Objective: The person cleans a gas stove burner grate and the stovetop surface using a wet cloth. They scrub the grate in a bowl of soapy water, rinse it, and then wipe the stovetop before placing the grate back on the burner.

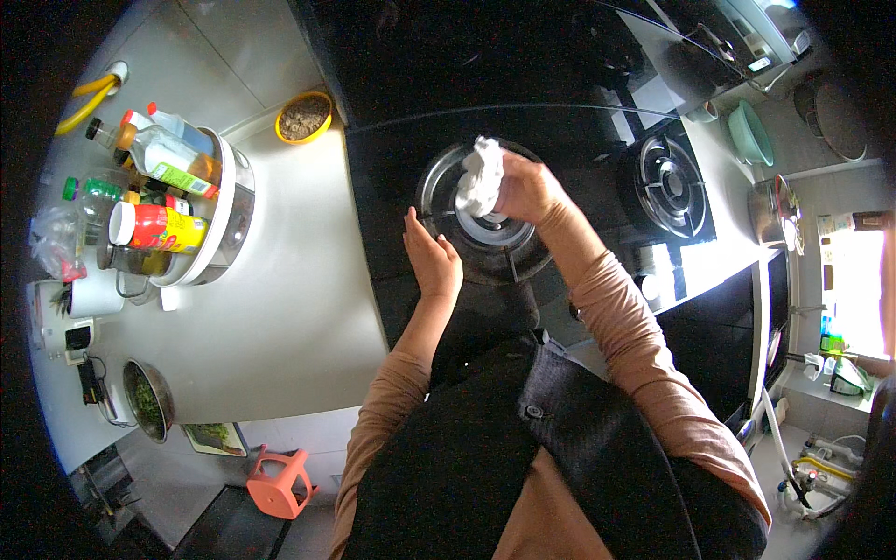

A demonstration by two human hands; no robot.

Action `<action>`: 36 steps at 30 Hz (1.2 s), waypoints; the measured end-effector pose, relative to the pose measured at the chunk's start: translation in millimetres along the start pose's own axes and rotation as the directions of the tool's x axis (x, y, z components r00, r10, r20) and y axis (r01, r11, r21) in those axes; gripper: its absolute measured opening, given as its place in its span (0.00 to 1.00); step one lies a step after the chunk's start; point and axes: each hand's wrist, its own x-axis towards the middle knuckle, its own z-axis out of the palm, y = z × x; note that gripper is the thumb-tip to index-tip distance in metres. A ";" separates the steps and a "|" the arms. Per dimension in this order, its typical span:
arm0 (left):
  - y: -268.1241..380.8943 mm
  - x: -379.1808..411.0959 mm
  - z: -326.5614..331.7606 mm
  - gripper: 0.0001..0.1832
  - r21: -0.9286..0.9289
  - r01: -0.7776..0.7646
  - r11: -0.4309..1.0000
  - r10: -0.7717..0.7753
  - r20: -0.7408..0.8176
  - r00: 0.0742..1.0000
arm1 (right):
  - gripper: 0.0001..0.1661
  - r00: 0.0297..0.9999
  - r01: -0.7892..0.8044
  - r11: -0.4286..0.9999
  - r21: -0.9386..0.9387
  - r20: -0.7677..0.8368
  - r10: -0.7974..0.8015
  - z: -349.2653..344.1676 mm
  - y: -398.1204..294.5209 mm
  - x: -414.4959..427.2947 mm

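Observation:
A crumpled white cloth or tissue (pixel 481 178) is in my right hand (pixel 526 187), above the left gas burner (pixel 514 260) of a black glass hob (pixel 392 168). My left hand (pixel 432 259) rests at the near left edge of that burner, its fingers extended and the thumb a little apart, with nothing seen in it. The burner's round metal tray and pan support show around both hands; the cloth and my right hand hide part of its middle. A second gas burner (pixel 672 183) lies further right on the hob.
Left on the pale countertop (pixel 308 280) stand a rack (pixel 227 210) of bottles and jars and a yellow bowl (pixel 304 117). A metal bowl of greens (pixel 148 400) sits near the counter's edge, above a pink plastic stool (pixel 280 483). Right of the hob are a pot (pixel 768 210) and a green basin (pixel 750 133).

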 end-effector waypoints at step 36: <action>6.5 1.1 -2.5 0.34 0.019 -0.013 1.000 0.014 -0.027 1.000 | 0.28 0.901 -0.388 -0.420 -0.820 -0.434 0.016 -98.0 -23.2 65.0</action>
